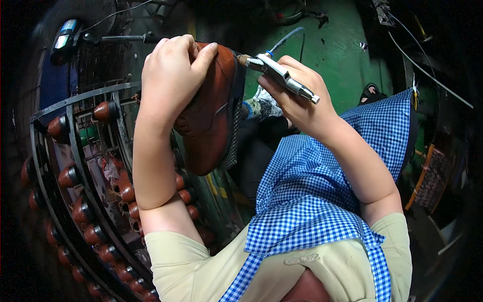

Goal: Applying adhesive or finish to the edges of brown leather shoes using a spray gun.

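Holding up a brown leather shoe (206, 121) and a metal air gun (276, 73), 2 bare hands met at mid-scene in the head view. Progress, as judged: work on this 1 shoe looked underway, not finished, since the gun's nozzle (244, 59) sat just beside the far right edge of the shoe. Upper already shaped and brown; dark sole (238, 80) already in place along its right side. How much of the edge was done, and how much was left, could not be told. Whether the nozzle touched could not be told either.

On the left, a metal rack (93, 95) bore many brown shoes (83, 209) with dark soles, apparently alike in make. Finished or waiting: not clear.

Position: left hand (173, 63) clasped the shoe at its far left part, thumb laid over the leather, fingers curled and partly hidden. Shoe hung tilted from that grasp, toe toward the near side, just right of the left forearm. Right hand (307, 88) was wrapped around the gun, apart from the shoe and to its right; trigger pressure not visible. A hose (291, 34) looped off the gun's far side.
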`<control>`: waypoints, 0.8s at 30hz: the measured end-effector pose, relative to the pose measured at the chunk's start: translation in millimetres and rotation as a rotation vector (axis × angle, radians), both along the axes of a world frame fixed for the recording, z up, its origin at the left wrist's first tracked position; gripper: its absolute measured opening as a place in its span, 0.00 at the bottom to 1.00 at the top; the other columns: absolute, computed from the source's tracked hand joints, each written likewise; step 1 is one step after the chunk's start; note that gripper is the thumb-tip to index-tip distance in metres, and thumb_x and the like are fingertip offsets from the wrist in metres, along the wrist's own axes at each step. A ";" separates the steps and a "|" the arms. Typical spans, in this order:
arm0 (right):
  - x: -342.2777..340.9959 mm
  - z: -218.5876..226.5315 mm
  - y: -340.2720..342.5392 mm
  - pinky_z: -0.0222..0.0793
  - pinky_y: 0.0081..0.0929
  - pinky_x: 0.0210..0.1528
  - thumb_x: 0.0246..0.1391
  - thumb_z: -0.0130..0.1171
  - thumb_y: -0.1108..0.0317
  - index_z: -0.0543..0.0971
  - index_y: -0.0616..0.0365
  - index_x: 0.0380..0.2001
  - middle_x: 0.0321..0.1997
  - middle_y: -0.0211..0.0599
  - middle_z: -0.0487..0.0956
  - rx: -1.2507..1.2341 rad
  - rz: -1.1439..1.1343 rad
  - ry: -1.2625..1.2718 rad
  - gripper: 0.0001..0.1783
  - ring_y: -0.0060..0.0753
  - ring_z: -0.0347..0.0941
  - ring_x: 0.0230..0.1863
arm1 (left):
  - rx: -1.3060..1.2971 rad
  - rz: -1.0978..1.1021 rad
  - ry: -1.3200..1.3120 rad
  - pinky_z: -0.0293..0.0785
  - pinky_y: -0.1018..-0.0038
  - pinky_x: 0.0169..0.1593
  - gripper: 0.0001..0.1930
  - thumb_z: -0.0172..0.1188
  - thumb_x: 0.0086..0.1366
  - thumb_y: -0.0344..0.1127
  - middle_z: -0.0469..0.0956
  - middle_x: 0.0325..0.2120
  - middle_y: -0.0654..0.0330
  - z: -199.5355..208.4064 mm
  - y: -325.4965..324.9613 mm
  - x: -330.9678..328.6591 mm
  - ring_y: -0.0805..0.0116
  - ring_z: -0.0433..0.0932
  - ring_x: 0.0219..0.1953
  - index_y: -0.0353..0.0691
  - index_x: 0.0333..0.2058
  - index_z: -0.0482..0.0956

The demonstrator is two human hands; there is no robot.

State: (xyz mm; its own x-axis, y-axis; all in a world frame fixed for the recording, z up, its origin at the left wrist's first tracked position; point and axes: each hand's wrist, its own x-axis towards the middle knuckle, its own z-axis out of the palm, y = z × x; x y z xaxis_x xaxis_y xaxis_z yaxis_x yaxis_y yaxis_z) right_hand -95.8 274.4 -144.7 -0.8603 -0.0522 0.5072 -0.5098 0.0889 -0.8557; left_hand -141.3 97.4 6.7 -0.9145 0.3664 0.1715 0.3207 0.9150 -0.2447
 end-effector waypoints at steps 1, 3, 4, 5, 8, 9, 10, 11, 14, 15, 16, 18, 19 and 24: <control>-2.1 -1.5 -2.5 0.68 0.34 0.28 0.59 0.64 0.66 0.77 0.61 0.28 0.27 0.39 0.72 0.004 -0.003 0.021 0.11 0.41 0.71 0.25 | 0.029 0.063 -0.046 0.74 0.59 0.40 0.22 0.64 0.63 0.50 0.78 0.24 0.51 1.0 -1.3 -2.7 0.51 0.78 0.35 0.35 0.22 0.76; -3.1 -1.7 -7.5 0.66 0.32 0.28 0.60 0.63 0.68 0.77 0.63 0.30 0.27 0.38 0.71 0.007 0.002 0.045 0.09 0.38 0.70 0.25 | 0.040 0.101 -0.072 0.75 0.59 0.41 0.24 0.63 0.63 0.52 0.78 0.24 0.49 3.3 -6.4 -6.9 0.50 0.78 0.36 0.34 0.22 0.77; -2.8 -1.6 -9.9 0.68 0.35 0.29 0.59 0.64 0.66 0.77 0.61 0.28 0.27 0.40 0.72 0.001 -0.008 0.032 0.11 0.42 0.72 0.26 | 0.058 0.118 -0.091 0.75 0.60 0.41 0.24 0.62 0.63 0.52 0.79 0.24 0.49 4.4 -7.7 -7.4 0.50 0.78 0.36 0.34 0.23 0.77; -2.5 -1.8 -12.1 0.70 0.38 0.29 0.58 0.65 0.63 0.78 0.60 0.27 0.27 0.41 0.73 -0.006 -0.018 0.019 0.12 0.47 0.73 0.27 | 0.076 0.135 -0.110 0.75 0.60 0.42 0.24 0.62 0.64 0.53 0.79 0.24 0.49 5.4 -8.7 -7.9 0.50 0.78 0.36 0.34 0.23 0.78; -1.2 -4.6 -17.6 0.70 0.39 0.30 0.57 0.66 0.63 0.77 0.59 0.27 0.27 0.42 0.73 0.002 -0.055 0.024 0.12 0.48 0.73 0.28 | 0.096 0.145 -0.132 0.75 0.60 0.42 0.25 0.61 0.64 0.54 0.79 0.25 0.49 5.9 -11.1 -10.3 0.50 0.78 0.36 0.33 0.23 0.78; -0.7 -5.8 -18.5 0.70 0.39 0.30 0.57 0.66 0.63 0.77 0.59 0.27 0.27 0.42 0.73 0.004 -0.056 0.022 0.12 0.48 0.73 0.28 | 0.098 0.144 -0.134 0.75 0.60 0.42 0.25 0.61 0.64 0.54 0.79 0.25 0.49 4.7 -11.9 -11.4 0.50 0.78 0.36 0.33 0.23 0.78; 0.0 -6.9 -19.1 0.70 0.39 0.30 0.57 0.66 0.63 0.77 0.59 0.26 0.27 0.42 0.73 0.007 -0.061 0.021 0.13 0.48 0.73 0.28 | 0.108 0.151 -0.141 0.74 0.60 0.42 0.26 0.61 0.64 0.54 0.79 0.25 0.48 3.6 -12.7 -12.4 0.50 0.78 0.36 0.33 0.23 0.78; 0.9 -7.2 -19.9 0.70 0.39 0.30 0.56 0.67 0.63 0.77 0.59 0.26 0.27 0.42 0.73 0.008 -0.063 0.022 0.13 0.48 0.73 0.28 | 0.116 0.161 -0.145 0.74 0.60 0.42 0.26 0.61 0.64 0.54 0.79 0.25 0.48 4.0 -13.3 -12.2 0.50 0.78 0.36 0.32 0.23 0.77; 3.7 -8.9 -22.2 0.71 0.39 0.30 0.55 0.67 0.63 0.77 0.59 0.25 0.27 0.41 0.73 0.018 -0.065 0.044 0.13 0.47 0.74 0.29 | 0.121 0.174 -0.147 0.74 0.60 0.42 0.26 0.61 0.64 0.54 0.79 0.25 0.47 4.6 -14.5 -11.1 0.49 0.78 0.36 0.32 0.23 0.77; 4.1 -8.8 -22.9 0.71 0.39 0.30 0.55 0.67 0.63 0.77 0.59 0.25 0.27 0.41 0.73 0.019 -0.066 0.043 0.13 0.47 0.74 0.29 | 0.122 0.174 -0.148 0.74 0.60 0.42 0.26 0.61 0.64 0.54 0.79 0.25 0.47 4.3 -15.0 -11.6 0.49 0.78 0.36 0.32 0.23 0.77; 4.4 -8.6 -23.6 0.71 0.39 0.30 0.55 0.67 0.63 0.76 0.59 0.25 0.27 0.41 0.73 0.015 -0.076 0.047 0.13 0.47 0.74 0.29 | 0.124 0.167 -0.141 0.74 0.60 0.40 0.26 0.61 0.64 0.54 0.78 0.24 0.47 4.0 -15.6 -12.2 0.49 0.78 0.34 0.32 0.23 0.77; 6.7 -8.2 -24.1 0.71 0.39 0.30 0.55 0.68 0.63 0.76 0.58 0.25 0.27 0.40 0.73 0.011 -0.083 0.050 0.13 0.46 0.74 0.29 | 0.126 0.163 -0.135 0.74 0.60 0.39 0.26 0.60 0.64 0.54 0.78 0.23 0.47 5.0 -16.0 -12.1 0.49 0.78 0.32 0.31 0.24 0.76; 8.6 -8.1 -24.0 0.71 0.38 0.30 0.54 0.68 0.64 0.76 0.58 0.25 0.27 0.40 0.73 0.011 -0.069 0.042 0.13 0.46 0.74 0.29 | 0.144 0.191 -0.157 0.73 0.61 0.37 0.26 0.61 0.64 0.54 0.77 0.22 0.47 6.2 -15.4 -12.3 0.49 0.77 0.30 0.31 0.24 0.76; 16.7 -10.8 -28.7 0.71 0.37 0.29 0.53 0.68 0.65 0.76 0.58 0.25 0.27 0.40 0.72 0.019 -0.056 0.066 0.12 0.45 0.73 0.29 | 0.188 0.184 -0.176 0.72 0.63 0.33 0.27 0.62 0.64 0.54 0.75 0.19 0.48 3.7 -27.0 -17.7 0.51 0.75 0.24 0.31 0.23 0.75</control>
